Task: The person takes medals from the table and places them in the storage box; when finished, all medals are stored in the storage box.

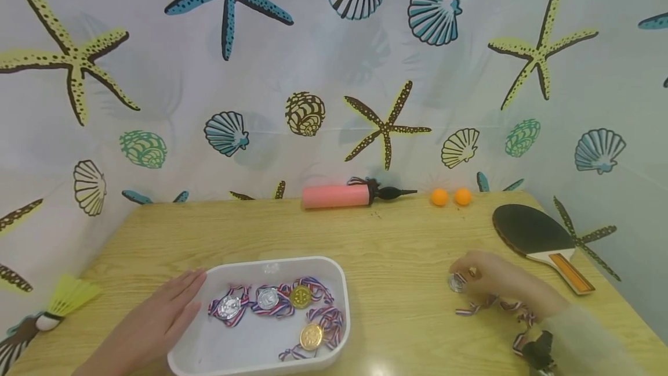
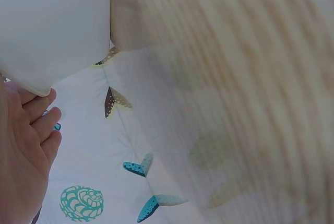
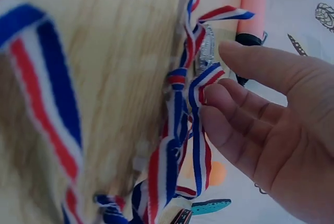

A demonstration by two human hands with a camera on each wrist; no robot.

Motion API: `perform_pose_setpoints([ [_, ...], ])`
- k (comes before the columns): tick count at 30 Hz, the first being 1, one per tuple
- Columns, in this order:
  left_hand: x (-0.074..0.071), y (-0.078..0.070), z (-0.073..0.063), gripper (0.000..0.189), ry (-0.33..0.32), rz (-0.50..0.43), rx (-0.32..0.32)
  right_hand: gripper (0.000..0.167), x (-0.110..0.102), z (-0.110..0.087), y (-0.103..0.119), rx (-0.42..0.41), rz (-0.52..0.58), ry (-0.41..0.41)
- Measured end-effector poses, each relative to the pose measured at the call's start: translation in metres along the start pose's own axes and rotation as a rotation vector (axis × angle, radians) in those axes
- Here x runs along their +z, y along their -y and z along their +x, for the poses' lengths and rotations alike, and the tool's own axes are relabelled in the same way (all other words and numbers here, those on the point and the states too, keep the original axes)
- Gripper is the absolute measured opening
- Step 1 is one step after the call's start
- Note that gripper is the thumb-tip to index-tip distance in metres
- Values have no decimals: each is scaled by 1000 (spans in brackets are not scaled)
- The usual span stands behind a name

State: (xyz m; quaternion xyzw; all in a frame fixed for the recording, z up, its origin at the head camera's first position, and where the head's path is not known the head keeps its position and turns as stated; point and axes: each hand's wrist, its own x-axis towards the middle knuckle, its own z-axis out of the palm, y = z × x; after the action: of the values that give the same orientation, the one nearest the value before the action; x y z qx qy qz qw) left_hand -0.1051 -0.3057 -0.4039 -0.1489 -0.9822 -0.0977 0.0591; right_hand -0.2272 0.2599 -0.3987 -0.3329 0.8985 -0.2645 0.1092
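Observation:
My left hand (image 1: 156, 318) rests with straight fingers along the left rim of a white plastic tray (image 1: 271, 358); the left wrist view shows fingertips (image 2: 46, 98) at the tray's corner. Inside lie silver medals (image 1: 228, 307) and gold medals (image 1: 311, 336) with red, white and blue ribbons. At the right, my right hand (image 1: 487, 277) bends its fingers over a silver medal (image 1: 456, 282) on the table, thumb and fingertips around its striped ribbon (image 3: 206, 78). More tangled ribbon (image 1: 514, 306) trails below that hand and wrist.
A pink hand pump (image 1: 336, 196) lies along the back edge, with two orange balls (image 1: 439, 196) right of it. A table tennis bat (image 1: 532, 231) lies at the right, beyond the right hand. A yellow shuttlecock (image 1: 65, 300) sits at the left edge. Patterned cloth hangs behind.

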Motion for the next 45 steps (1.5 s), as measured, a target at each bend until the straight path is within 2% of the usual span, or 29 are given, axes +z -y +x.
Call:
perform_pose_setpoints([
  [4,1,1,0,51,-18,15,17,36,4,2,-3,33,-39,42],
  [10,3,1,-1,51,-26,15,25,36,7,3,-8,6,-95,41],
  [15,1,0,-1,52,-6,-1,5,29,7,5,-15,-6,-113,2],
  [23,1,-1,-2,51,-32,10,27,13,8,5,-23,2,-82,-90],
  [33,0,-1,-1,52,-12,-2,5,12,-7,3,-21,43,-41,-172],
  [36,0,-1,-1,52,2,-5,-4,10,-12,3,-18,75,17,-201],
  [39,0,-1,0,52,4,-8,-6,8,-17,3,-14,124,145,-214],
  [42,0,0,0,52,7,-9,-9,13,-22,3,-9,169,284,-219],
  [45,0,0,0,53,11,-7,-10,21,-28,2,-3,214,374,-230],
])
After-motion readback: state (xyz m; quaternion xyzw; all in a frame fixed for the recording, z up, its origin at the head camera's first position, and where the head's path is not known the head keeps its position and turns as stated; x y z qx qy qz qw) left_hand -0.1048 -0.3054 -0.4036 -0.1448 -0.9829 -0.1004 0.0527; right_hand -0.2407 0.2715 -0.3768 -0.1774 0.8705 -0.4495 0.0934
